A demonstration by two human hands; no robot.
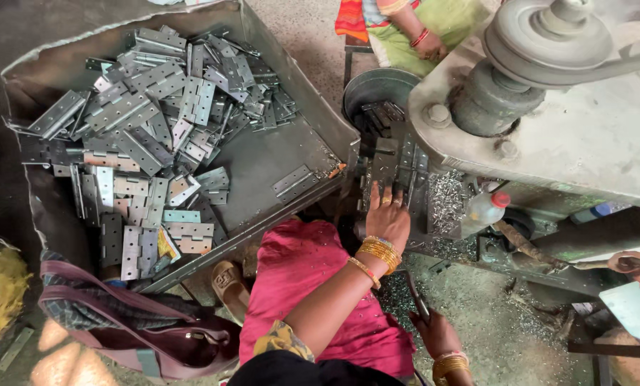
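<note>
Left hand (386, 214) presses flat, fingers spread, on dark hinges (388, 168) stacked by the machine (548, 136); right hand (434, 330) grips a thin dark strip (414, 294) low; best keep fingertips clear of the drive.

Metal tray (277, 161) on floor (491, 343); hinges (148, 114) heaped inside.

A stack of dark grey flat metal hinge plates (390, 161) stands on the machine bed at frame centre, just under the fingertips. A thin dark flat metal strip (416, 297) slants at lower centre-right.
</note>
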